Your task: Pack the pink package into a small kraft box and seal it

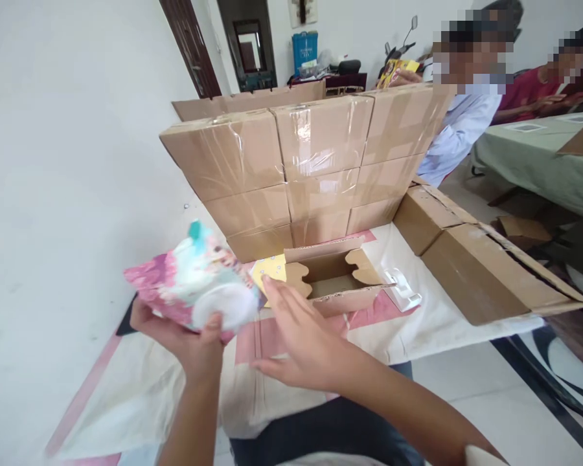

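My left hand [187, 340] grips a soft pouch [184, 275] printed in pink, white and teal, its thumb pressed on the front by a white round patch. A small teal piece sticks up at the pouch's top edge. Beside it, my right hand [304, 336] holds nothing, with fingers stretched out and thumb apart. A yellow patterned item [272, 264] shows just behind the right fingertips; whether they touch it I cannot tell. An open cardboard box [347, 301] with raised flaps lies beyond my right hand.
Taped cardboard boxes [315, 149] form a wall behind the open box. More cardboard [476, 272] stands at the right, near a white plastic device [402, 290] on the cloth-covered table [432, 333]. Two people sit at the back right, one holding a yellow packet [397, 71].
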Motion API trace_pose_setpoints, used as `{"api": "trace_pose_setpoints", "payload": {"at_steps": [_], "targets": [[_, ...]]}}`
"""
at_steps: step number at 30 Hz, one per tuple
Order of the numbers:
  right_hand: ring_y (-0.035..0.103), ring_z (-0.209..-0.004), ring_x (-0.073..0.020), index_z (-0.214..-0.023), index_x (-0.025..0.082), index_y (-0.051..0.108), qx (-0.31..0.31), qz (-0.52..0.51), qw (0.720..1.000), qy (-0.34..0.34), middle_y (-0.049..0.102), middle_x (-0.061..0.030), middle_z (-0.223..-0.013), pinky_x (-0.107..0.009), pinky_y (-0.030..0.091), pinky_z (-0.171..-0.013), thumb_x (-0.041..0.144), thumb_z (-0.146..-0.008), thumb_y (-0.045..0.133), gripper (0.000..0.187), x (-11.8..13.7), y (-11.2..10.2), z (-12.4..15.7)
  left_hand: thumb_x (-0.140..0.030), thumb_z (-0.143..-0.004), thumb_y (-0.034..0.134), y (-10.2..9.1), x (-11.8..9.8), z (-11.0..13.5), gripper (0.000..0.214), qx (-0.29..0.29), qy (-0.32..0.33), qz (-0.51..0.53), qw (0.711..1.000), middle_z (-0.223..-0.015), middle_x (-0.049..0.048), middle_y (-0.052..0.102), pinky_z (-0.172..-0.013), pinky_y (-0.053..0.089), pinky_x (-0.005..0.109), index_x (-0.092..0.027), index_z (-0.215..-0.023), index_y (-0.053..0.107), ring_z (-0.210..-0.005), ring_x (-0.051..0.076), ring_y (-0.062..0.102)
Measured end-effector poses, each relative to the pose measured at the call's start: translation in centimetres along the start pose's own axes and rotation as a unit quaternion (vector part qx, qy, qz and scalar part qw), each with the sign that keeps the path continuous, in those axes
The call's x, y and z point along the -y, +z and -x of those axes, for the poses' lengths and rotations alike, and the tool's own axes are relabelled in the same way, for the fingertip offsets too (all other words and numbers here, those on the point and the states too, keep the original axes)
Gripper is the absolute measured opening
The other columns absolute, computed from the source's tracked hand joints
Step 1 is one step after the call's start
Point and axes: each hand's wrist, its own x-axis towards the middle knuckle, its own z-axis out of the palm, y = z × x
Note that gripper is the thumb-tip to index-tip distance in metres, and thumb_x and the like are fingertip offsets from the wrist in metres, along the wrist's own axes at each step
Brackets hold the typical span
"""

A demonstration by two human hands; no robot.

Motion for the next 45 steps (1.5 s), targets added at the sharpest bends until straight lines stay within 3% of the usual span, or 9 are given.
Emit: {"api": "trace_pose_setpoints", "payload": {"at_steps": [2,5,12,15,19,23,28,37,45], "targets": [[0.028,-0.153,-0.0381,-0.163,0.017,-0.018,-0.001,-0.021,0.999,0.046,0.026,-0.0247,-0.165,-0.058,0.037,-0.119,0.042,-0.082,0.08,0.13,0.3,1.0,-1.5,-0.034,-0.056,0.092,2.6,-3.4,0.2,0.101,0.009,0.066,-0.025,0.997,-0.149,0.0085,0.038,-0.115,0.042,0.047,-0.03,-0.139,0.036,-0.135,0.028,0.049],[0.033,-0.15,-0.0405,-0.16,0.02,-0.027,-0.085,-0.07,0.988,0.111,0.025,-0.0242,-0.164,-0.06,0.043,-0.113,0.039,-0.08,0.079,0.134,0.1,1.1,-2.6,-0.029,-0.06,0.093,5.2,-5.9,0.5,0.099,0.062,0.037,0.003,0.997,-0.143,0.0092,0.044,-0.109,0.048,0.043,-0.029,-0.14,0.035,-0.131,0.026,0.053],[0.047,-0.139,-0.0364,-0.157,0.024,0.025,-0.283,-0.078,0.953,0.079,0.046,-0.0149,-0.153,-0.054,0.046,-0.111,0.042,-0.07,0.086,0.108,-1.5,-2.4,-1.7,-0.046,-0.093,0.065,6.1,-4.1,2.9,0.056,0.207,-0.058,0.19,0.958,-0.141,0.0076,0.052,-0.099,0.051,0.037,-0.035,-0.143,0.042,-0.13,0.024,0.054],[0.052,-0.132,-0.0362,-0.152,0.024,0.031,-0.298,0.032,0.954,0.016,0.052,-0.0149,-0.144,-0.053,0.048,-0.108,0.039,-0.072,0.083,0.097,-2.4,-4.7,-0.6,-0.046,-0.099,0.054,5.6,-2.4,3.5,0.038,0.262,-0.051,0.107,0.958,-0.13,0.0072,0.059,-0.09,0.052,0.033,-0.03,-0.133,0.053,-0.114,0.021,0.061],[0.054,-0.128,-0.0381,-0.151,0.024,0.03,-0.241,0.126,0.96,-0.071,0.053,-0.0161,-0.143,-0.053,0.048,-0.105,0.038,-0.071,0.082,0.097,-4.4,-8.8,0.1,-0.044,-0.101,0.052,5.3,-0.9,3.6,0.034,0.405,-0.047,-0.014,0.913,-0.119,0.0075,0.068,-0.085,0.051,0.032,-0.025,-0.125,0.065,-0.099,0.02,0.064],[0.056,-0.128,-0.0366,-0.15,0.023,0.034,-0.107,0.115,0.981,-0.118,0.054,-0.0159,-0.143,-0.049,0.048,-0.104,0.043,-0.072,0.083,0.094,-6.7,-12.4,-0.5,-0.049,-0.103,0.045,6.1,-0.1,3.2,0.043,0.508,-0.036,-0.03,0.86,-0.122,0.0088,0.072,-0.103,0.047,0.039,-0.024,-0.129,0.069,-0.117,0.025,0.064],[0.06,-0.122,-0.0343,-0.145,0.019,0.043,0.063,0.116,0.989,-0.064,0.058,-0.0148,-0.14,-0.043,0.05,-0.097,0.035,-0.071,0.081,0.084,-7.5,-13.6,-1.6,-0.059,-0.105,0.024,7.6,1.1,2.1,0.068,0.583,-0.023,-0.069,0.809,-0.073,0.0046,0.071,-0.075,0.056,0.036,-0.015,-0.121,0.073,-0.07,0.021,0.066],[0.065,-0.105,-0.0294,-0.135,0.019,0.049,0.208,0.121,0.97,0.02,0.065,-0.0095,-0.122,-0.035,0.051,-0.08,0.033,-0.072,0.079,0.072,-7.8,-13.9,-3.2,-0.068,-0.097,0.041,9.7,-2.2,1.8,0.062,0.653,0.173,-0.198,0.711,-0.147,0.0073,0.06,-0.114,0.038,0.047,-0.031,-0.144,0.057,-0.132,0.034,0.054],[0.065,-0.106,-0.0337,-0.137,0.02,0.048,0.232,0.229,0.945,0.036,0.066,-0.0123,-0.123,-0.038,0.05,-0.083,0.039,-0.07,0.08,0.077,-10.8,-14.6,-2.2,-0.085,-0.085,0.044,10.1,-1.5,2.7,0.073,0.7,0.194,-0.256,0.638,-0.091,0.008,0.072,-0.065,0.046,0.034,-0.021,-0.114,0.063,-0.069,0.026,0.066]]}}
